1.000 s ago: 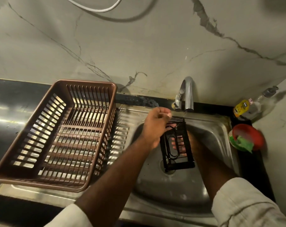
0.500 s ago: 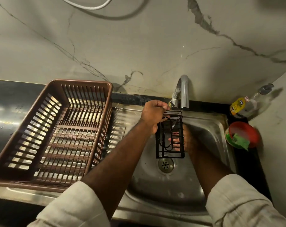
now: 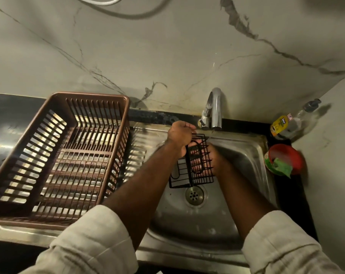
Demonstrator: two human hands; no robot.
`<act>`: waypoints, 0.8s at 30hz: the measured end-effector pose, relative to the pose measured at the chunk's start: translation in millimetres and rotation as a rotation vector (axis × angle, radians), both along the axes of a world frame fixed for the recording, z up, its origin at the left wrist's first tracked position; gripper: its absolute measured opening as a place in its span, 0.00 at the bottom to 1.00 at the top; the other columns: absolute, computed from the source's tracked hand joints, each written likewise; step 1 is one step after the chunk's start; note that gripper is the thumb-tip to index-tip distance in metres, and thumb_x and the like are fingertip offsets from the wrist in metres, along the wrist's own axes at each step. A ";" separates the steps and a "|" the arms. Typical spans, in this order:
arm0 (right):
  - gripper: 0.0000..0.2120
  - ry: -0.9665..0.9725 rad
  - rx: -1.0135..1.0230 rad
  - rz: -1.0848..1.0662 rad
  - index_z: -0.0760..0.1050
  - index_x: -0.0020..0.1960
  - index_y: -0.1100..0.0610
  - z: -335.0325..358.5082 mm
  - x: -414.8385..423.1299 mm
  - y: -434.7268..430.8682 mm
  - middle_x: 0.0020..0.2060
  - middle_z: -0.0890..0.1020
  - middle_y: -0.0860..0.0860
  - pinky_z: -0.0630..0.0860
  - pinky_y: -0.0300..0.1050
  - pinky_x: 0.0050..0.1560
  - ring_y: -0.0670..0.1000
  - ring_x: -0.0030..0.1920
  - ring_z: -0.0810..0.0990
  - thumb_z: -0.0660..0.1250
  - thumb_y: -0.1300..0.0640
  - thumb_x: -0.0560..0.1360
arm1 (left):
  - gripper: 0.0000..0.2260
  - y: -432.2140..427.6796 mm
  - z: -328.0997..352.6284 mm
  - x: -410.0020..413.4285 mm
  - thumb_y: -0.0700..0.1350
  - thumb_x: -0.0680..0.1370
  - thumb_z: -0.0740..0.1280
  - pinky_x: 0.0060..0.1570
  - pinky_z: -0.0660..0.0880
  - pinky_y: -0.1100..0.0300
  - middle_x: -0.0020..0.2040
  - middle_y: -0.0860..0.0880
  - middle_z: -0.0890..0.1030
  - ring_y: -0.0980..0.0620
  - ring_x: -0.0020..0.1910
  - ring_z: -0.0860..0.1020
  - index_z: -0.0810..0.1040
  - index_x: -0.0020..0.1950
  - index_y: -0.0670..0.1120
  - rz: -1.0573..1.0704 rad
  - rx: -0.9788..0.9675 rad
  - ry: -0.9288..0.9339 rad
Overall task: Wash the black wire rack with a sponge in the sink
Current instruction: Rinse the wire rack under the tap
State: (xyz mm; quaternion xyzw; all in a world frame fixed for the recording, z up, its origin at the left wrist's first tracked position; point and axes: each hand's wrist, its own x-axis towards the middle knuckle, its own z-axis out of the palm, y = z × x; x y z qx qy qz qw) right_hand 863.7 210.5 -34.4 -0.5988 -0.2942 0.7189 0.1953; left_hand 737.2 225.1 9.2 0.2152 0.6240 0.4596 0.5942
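A wire rack (image 3: 202, 177) is shown in black, crossed in a fine grid. The sink (image 3: 246, 151) is coloured dull silver steel, and its drain (image 3: 194, 195) is dotted with small dark holes. A dish basket (image 3: 59, 155) is coloured coppery brown and patterned with open slats. The wall (image 3: 167, 56) is rendered in pale cream marble, veined with thin dark grey lines. The counter (image 3: 13, 107) is glossy black. The tap (image 3: 216, 107) is finished in bright chrome. A bottle (image 3: 279, 125) is marked by a yellow label. A bowl (image 3: 292, 155) is coloured red, a sponge (image 3: 282, 169) green, the sleeves (image 3: 88, 244) off-white, and a cable (image 3: 100, 1) white.
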 end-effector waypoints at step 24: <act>0.25 -0.255 0.102 0.193 0.79 0.62 0.55 2.7 7.9 26.8 0.56 0.84 0.56 0.76 0.52 0.61 0.55 0.56 0.82 0.56 0.37 0.81 | 0.10 -11.1 -42.0 1.5 0.30 0.82 0.58 0.41 0.84 0.55 0.56 0.32 0.81 0.39 0.48 0.83 0.77 0.56 0.38 0.380 -0.019 -0.347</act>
